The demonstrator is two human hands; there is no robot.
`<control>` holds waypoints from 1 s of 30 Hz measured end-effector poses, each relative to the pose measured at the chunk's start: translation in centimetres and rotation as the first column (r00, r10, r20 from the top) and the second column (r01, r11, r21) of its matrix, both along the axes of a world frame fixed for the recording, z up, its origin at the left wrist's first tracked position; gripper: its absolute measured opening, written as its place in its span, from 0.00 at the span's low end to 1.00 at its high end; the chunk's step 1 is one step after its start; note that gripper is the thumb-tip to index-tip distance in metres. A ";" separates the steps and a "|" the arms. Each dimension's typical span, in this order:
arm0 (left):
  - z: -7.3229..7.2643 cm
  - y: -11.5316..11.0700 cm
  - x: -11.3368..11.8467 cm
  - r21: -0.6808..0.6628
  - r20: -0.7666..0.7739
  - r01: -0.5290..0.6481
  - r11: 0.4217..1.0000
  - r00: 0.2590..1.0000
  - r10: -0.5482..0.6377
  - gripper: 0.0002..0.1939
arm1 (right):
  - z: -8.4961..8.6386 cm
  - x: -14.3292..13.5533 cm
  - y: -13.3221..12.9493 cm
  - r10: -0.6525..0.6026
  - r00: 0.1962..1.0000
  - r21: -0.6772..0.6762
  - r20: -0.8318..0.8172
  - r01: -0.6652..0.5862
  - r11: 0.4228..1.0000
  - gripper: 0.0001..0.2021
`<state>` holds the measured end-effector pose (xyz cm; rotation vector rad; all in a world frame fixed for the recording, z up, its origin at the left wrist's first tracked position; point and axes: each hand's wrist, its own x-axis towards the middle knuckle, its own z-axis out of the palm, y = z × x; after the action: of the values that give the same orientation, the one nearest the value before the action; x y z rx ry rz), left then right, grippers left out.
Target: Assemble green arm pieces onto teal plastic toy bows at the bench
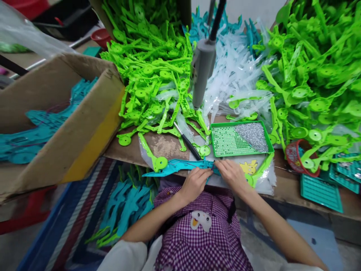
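Both hands, left and right, are pinching the blue plastic part near its middle, at centre frame; it is looking light and fairly stiff, its thin tip probably bending if gripped there.

Workshop or small assembly line. Evidence: heaps of loose green parts piled across a worn surface; grey power driver hanging above it, tip down; green tray of small metal pieces; screwdriver lying among the parts; cardboard box at left holding blue parts; blue crate below, near more blue-and-green pieces.
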<state>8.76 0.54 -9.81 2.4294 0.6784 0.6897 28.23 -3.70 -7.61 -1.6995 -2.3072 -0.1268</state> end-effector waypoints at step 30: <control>1.0 0.8 0.2 -0.137 -0.096 0.048 0.989 0.994 -0.061 0.13 | 0.5 -1.0 0.6 -0.196 0.965 -0.209 -0.174 0.158 0.965 0.10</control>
<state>9.00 1.38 -8.81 2.3603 0.6725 0.4870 27.25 -3.11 -7.15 -1.9186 -2.0799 0.2269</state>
